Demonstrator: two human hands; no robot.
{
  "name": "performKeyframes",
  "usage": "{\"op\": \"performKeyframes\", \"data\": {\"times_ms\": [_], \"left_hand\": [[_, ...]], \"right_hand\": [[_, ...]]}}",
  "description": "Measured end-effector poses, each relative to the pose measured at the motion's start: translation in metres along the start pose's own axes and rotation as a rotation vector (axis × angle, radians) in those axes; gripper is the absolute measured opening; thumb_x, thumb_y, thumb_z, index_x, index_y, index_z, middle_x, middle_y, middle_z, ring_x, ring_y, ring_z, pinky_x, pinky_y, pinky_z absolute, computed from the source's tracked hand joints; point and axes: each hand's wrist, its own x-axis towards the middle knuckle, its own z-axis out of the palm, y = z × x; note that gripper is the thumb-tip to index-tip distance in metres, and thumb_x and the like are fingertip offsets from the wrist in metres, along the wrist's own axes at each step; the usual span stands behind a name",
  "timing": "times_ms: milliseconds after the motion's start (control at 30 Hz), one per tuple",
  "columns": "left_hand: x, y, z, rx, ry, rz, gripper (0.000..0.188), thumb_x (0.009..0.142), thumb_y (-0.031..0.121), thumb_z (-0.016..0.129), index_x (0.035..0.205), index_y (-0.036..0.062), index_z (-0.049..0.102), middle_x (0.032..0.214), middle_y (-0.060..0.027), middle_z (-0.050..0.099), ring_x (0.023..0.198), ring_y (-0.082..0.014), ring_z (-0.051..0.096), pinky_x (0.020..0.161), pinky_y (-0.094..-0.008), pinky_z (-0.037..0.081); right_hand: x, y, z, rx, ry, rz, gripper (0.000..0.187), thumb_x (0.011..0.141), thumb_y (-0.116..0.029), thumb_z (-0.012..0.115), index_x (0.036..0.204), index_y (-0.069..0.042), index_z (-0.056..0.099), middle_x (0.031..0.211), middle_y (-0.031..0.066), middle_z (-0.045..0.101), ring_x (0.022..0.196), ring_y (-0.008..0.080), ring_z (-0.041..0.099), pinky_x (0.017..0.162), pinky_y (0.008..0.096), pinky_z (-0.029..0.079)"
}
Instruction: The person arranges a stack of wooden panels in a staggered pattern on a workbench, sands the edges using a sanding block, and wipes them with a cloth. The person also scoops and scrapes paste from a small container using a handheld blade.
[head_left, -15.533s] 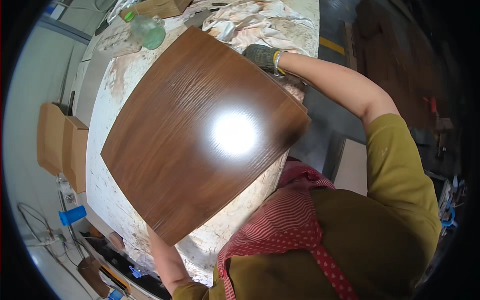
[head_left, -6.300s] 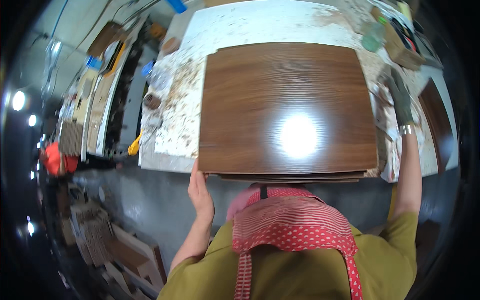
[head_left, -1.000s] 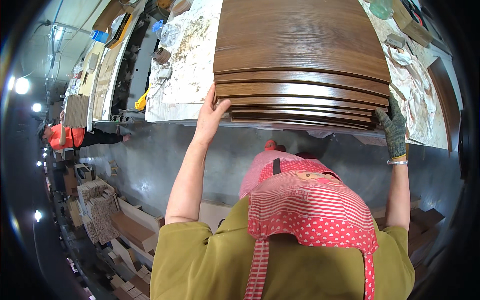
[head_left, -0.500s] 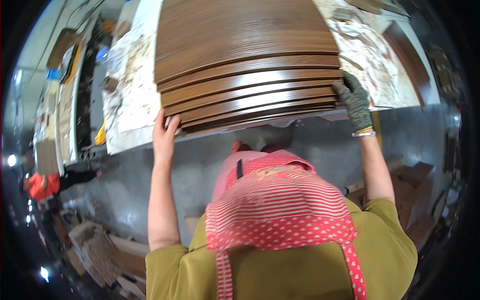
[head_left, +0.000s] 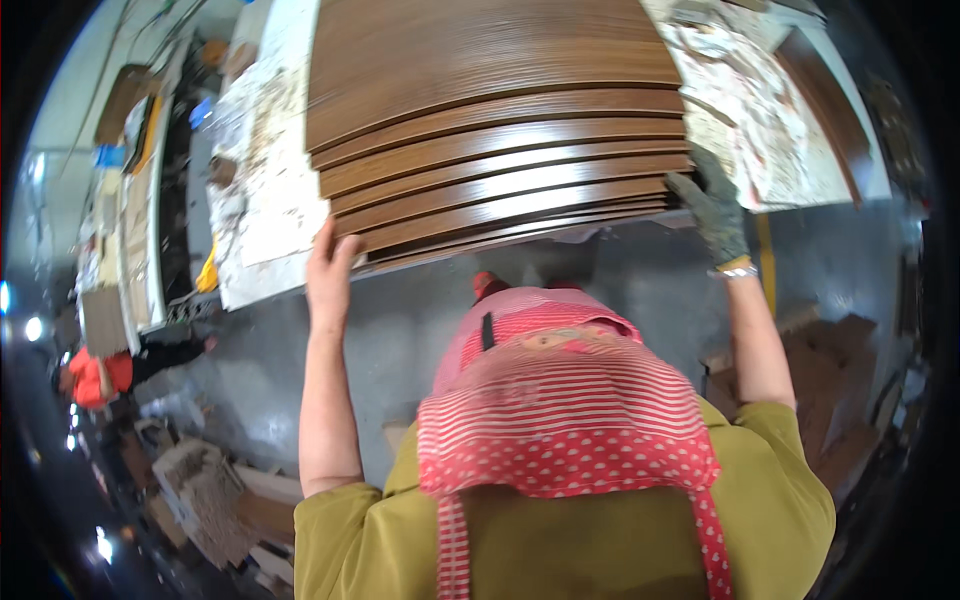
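A stack of brown wood-grain panels point(head_left: 490, 50) lies in front of me, their near edges stepped like stairs toward my body. My bare left hand point(head_left: 330, 270) grips the stack's near left corner, thumb and fingers bent at the lower panels; part of the fingers is hidden behind the edge. On the opposite side, my right hand point(head_left: 712, 205) wears a dark grey knit glove. Its thumb lies over the ends of the lower panels while the other fingers rest along the right side. Light glares off the middle panels.
The stack rests on a worn white worktable point(head_left: 265, 215). Crumpled whitish sheeting point(head_left: 745, 115) and a long brown board point(head_left: 825, 110) lie to the right. Cardboard pieces point(head_left: 840, 380) are on the floor at right. A person in orange point(head_left: 100, 378) is far left.
The view has shifted slightly, and the stepped edges of the upper panels appear a little farther from me. Both hands keep their places at the stack's sides.
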Motion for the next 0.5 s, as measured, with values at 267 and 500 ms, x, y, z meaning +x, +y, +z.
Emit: {"op": "performKeyframes", "data": {"times_ms": [267, 500], "left_hand": [[-0.006, -0.004, 0.005, -0.139, -0.081, -0.015, 0.048, 0.084, 0.004, 0.067, 0.13, -0.0033, 0.054, 0.113, -0.0051, 0.065, 0.102, -0.0118, 0.058, 0.091, -0.0239, 0.044], [0.003, 0.0, 0.017, -0.055, 0.177, -0.045, 0.052, 0.081, 0.006, 0.075, 0.126, -0.0106, 0.056, 0.098, -0.0047, 0.068, 0.087, -0.0072, 0.058, 0.079, -0.022, 0.047]], "right_hand": [[-0.002, 0.024, 0.002, 0.125, -0.049, 0.183, 0.062, 0.081, -0.013, 0.077, 0.134, 0.004, 0.051, 0.129, 0.0143, 0.06, 0.115, 0.0187, 0.057, 0.101, 0.0317, 0.044], [0.008, 0.04, 0.009, 0.107, -0.061, 0.177, 0.052, 0.086, -0.01, 0.071, 0.132, 0.006, 0.052, 0.127, 0.0137, 0.059, 0.108, 0.0165, 0.058, 0.089, 0.0278, 0.052]]}}
